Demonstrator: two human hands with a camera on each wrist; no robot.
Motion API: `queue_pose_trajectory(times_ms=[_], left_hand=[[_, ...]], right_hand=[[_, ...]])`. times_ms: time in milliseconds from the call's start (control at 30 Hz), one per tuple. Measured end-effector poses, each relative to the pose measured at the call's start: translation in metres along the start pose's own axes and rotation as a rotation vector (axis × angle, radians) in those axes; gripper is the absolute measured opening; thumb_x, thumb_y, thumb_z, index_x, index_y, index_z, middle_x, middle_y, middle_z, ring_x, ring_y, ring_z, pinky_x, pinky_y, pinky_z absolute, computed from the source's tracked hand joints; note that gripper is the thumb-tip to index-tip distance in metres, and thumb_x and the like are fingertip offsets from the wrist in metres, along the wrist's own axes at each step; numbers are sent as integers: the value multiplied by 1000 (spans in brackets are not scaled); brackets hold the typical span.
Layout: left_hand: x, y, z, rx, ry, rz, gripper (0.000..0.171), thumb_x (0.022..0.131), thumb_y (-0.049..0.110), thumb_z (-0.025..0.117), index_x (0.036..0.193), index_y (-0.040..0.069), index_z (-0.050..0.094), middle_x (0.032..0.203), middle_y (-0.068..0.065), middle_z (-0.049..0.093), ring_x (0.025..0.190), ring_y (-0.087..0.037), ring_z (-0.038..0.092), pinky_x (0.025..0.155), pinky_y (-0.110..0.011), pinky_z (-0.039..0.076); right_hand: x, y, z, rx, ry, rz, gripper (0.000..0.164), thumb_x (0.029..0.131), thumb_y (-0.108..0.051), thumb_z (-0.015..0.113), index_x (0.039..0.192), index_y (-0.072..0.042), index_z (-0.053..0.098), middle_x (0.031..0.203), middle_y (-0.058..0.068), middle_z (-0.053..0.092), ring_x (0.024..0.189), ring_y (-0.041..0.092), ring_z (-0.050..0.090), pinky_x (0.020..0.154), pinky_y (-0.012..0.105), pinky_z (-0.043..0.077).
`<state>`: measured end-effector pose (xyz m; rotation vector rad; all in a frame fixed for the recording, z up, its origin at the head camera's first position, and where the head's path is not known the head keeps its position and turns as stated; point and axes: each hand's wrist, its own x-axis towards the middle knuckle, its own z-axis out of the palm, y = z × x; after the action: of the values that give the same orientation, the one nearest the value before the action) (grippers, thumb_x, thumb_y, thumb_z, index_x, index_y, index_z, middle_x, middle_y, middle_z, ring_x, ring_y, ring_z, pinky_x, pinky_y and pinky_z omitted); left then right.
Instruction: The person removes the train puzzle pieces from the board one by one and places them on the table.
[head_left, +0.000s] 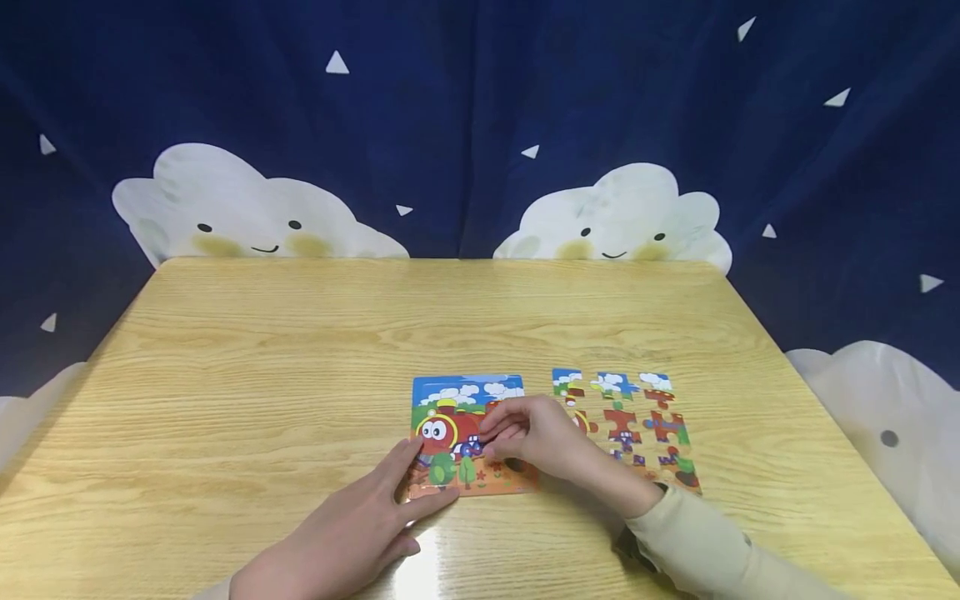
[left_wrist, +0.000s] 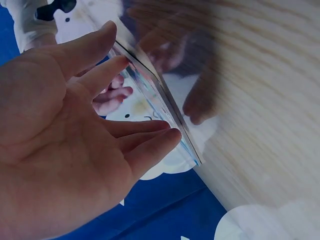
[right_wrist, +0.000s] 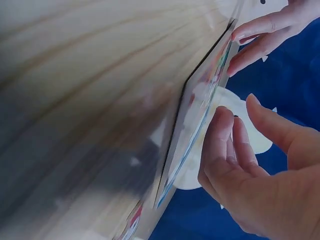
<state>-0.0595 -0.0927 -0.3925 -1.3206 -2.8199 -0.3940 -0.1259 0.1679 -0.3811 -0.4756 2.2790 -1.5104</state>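
Note:
A flat picture board (head_left: pixel 480 479) with a red cartoon train lies on the table. My left hand (head_left: pixel 360 517) rests at its lower left corner, fingertips along the left side and thumb on the bottom edge. In the left wrist view those fingers (left_wrist: pixel 152 150) are spread and mostly straight at the board's rim. Over the right half of the picture hovers my right hand (head_left: pixel 536 437), its fingers bent. The right wrist view shows its thumb (right_wrist: pixel 272 120) apart from the fingers, with nothing visible between them. Part of the train is hidden beneath this hand.
Several loose jigsaw pieces (head_left: pixel 621 425) lie in rough rows right of the board, some partly covered by the right forearm. The wooden table (head_left: pixel 262 358) runs back to a dark blue curtain (head_left: pixel 420 108) with white clouds.

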Motion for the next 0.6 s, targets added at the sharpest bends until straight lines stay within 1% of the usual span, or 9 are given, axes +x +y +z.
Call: queue_pose_trajectory(times_ms=[100, 233, 333, 433, 600], left_hand=[[-1, -1, 1, 4, 26, 23, 62, 83, 25, 78, 141, 28, 55, 147, -27, 32, 125, -36, 48, 79, -33, 55], [-2, -1, 3, 26, 59, 44, 64, 80, 23, 80, 140, 27, 57, 143, -26, 35, 123, -35, 50, 79, -33, 55], [-3, -2, 4, 37, 57, 42, 64, 80, 23, 80, 140, 28, 57, 144, -27, 35, 124, -38, 49, 78, -34, 56], [-3, -2, 4, 39, 54, 38, 64, 80, 24, 80, 140, 28, 57, 145, -28, 35, 126, -40, 48, 75, -35, 56], [-3, -2, 3, 30, 41, 28, 65, 80, 23, 79, 141, 29, 56, 146, -28, 35, 126, -41, 47, 76, -36, 57]], right_hand=[[6, -3, 8, -17, -8, 14, 15, 82, 1, 76, 96, 4, 71, 86, 11, 72, 74, 19, 69, 62, 23, 52], [13, -5, 18, -51, -22, 13, 15, 81, 1, 77, 94, 3, 71, 86, 10, 72, 71, 12, 67, 62, 22, 52], [16, -6, 24, -81, -21, -4, 14, 80, 2, 78, 93, 3, 72, 85, 10, 73, 69, 10, 67, 62, 21, 52], [17, -8, 27, -96, -17, -6, 13, 80, 3, 78, 92, 3, 72, 83, 10, 73, 67, 9, 66, 60, 20, 51], [19, -8, 28, -80, -16, 2, 14, 79, 5, 77, 93, 4, 72, 83, 9, 72, 67, 9, 65, 59, 19, 51]])
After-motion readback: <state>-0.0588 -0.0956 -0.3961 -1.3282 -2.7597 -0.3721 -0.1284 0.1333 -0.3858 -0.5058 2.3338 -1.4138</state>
